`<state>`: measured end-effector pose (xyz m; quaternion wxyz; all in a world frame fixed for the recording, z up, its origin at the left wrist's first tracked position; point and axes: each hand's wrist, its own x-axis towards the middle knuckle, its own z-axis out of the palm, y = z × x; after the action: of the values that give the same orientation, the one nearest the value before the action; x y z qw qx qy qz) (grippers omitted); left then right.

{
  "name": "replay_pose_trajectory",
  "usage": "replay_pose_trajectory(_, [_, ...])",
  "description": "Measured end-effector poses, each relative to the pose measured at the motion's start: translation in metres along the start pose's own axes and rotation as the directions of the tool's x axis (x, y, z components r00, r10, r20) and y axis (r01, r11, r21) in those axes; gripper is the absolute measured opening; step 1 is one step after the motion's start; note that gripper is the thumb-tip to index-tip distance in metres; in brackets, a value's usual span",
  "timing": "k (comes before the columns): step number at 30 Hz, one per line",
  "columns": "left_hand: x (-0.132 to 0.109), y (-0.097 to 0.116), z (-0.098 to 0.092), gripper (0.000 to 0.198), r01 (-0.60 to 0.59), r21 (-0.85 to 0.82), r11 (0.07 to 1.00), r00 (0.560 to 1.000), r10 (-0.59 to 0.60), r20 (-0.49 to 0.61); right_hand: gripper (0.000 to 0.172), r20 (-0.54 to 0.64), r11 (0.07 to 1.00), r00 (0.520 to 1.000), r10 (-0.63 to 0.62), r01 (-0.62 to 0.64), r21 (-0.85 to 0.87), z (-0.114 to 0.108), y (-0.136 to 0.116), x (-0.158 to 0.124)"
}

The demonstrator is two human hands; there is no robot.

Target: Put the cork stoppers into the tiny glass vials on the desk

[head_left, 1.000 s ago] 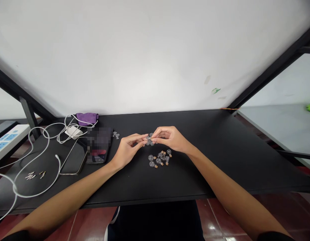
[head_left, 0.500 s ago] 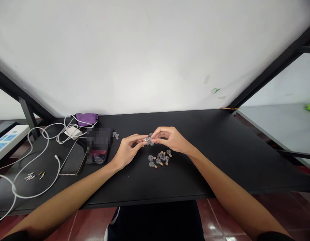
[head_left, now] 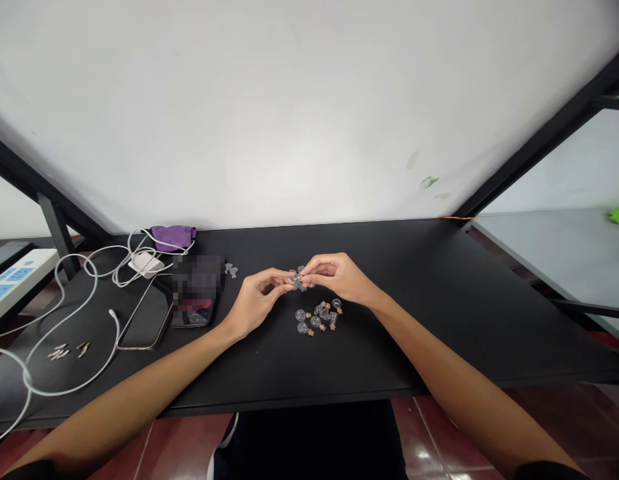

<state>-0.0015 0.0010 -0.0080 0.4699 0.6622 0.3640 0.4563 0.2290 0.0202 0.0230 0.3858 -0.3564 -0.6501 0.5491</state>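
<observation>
My left hand [head_left: 259,295] is closed in a pinch on a small clear glass bottle [head_left: 292,282]. Fingertip to fingertip with it, my right hand [head_left: 334,277] pinches a tiny cork stopper [head_left: 300,276] at the bottle's neck. How far the cork sits in the neck is too small to tell. More clear glass bottles [head_left: 298,287] lie behind and under the fingertips, partly hidden. Nearer my body, several corked glass bottles [head_left: 317,322] lie on their sides in a loose cluster on the black table [head_left: 369,363].
Left of my hands lie a few clear glass pieces [head_left: 231,271], a dark phone [head_left: 192,313] partly pixelated, and another phone [head_left: 145,317]. A white cable [head_left: 74,387], charger [head_left: 146,264], purple pouch [head_left: 173,237], small metallic pieces [head_left: 59,352] and power strip [head_left: 19,280] fill the far left.
The bottle and cork have shifted and turned slightly between my fingertips. Both hands stay in nearly the same place, and the bottle cluster has not moved.
</observation>
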Motion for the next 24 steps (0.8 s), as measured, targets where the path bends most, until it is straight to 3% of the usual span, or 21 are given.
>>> replay_pose_trajectory(6, [0.0, -0.0006, 0.0, 0.017, -0.031, 0.018, 0.999, 1.0, 0.031, -0.002, 0.029, 0.023, 0.999, 1.0, 0.007, -0.008, 0.039, 0.0004, 0.0011, 0.0])
replay_pose_trajectory(11, [0.0003, -0.0004, -0.0003, 0.018, -0.038, 0.037, 0.999, 0.999, 0.039, -0.011, 0.034, 0.025, 1.0, 1.0, 0.013, -0.014, 0.01, 0.0025, -0.0023, -0.0013])
replay_pose_trajectory(24, [-0.0013, 0.001, 0.001, 0.017, -0.037, 0.041, 0.998, 0.999, 0.037, -0.004, 0.027, -0.003, 1.0, 1.0, 0.004, -0.004, 0.011, 0.0038, -0.0009, -0.0004])
